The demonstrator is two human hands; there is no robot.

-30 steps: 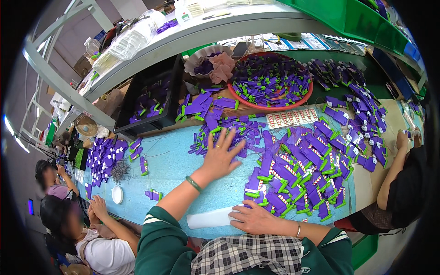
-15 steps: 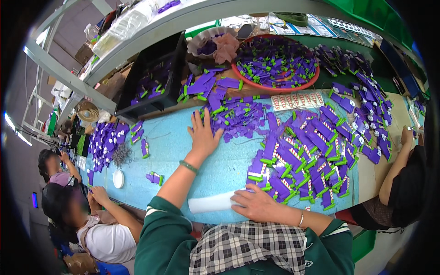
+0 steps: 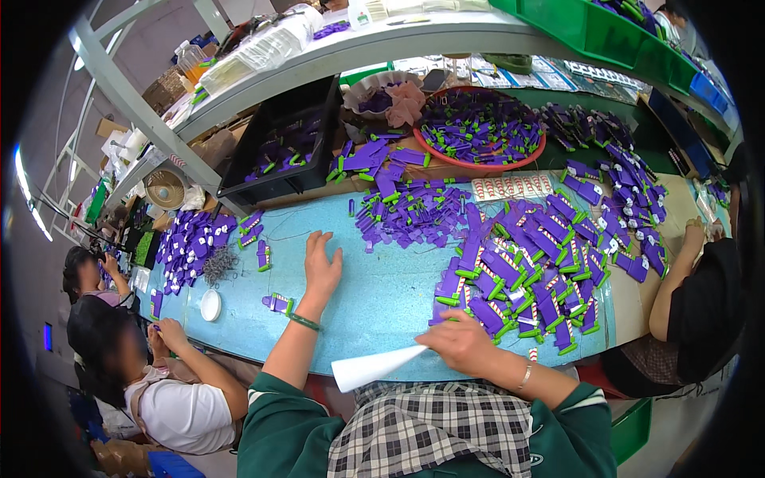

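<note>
My right hand [image 3: 460,344] is closed on one end of a curled white strip [image 3: 371,368], paper or plastic, at the table's near edge. The strip's wide end points left, tilted off the tabletop. My left hand [image 3: 322,269] is held over the blue table surface [image 3: 382,295] with its fingers apart and nothing in it. Beyond it lies a heap of small purple and green plastic pieces [image 3: 410,213]. Right of that, close to my right hand, spreads a pile of purple wing-shaped parts [image 3: 510,275] with green ends and red-and-white striped stickers.
A red round basket [image 3: 518,165] and a black bin [image 3: 263,191] hold more purple parts at the back. A sticker sheet [image 3: 510,187] lies before the basket. White lid [image 3: 210,305] at left. Co-workers sit at left and right. A metal shelf [image 3: 335,56] spans overhead.
My left hand has drawn back from the purple heap, left and nearer. My right hand has lifted the white strip from lying flat to a tilt.
</note>
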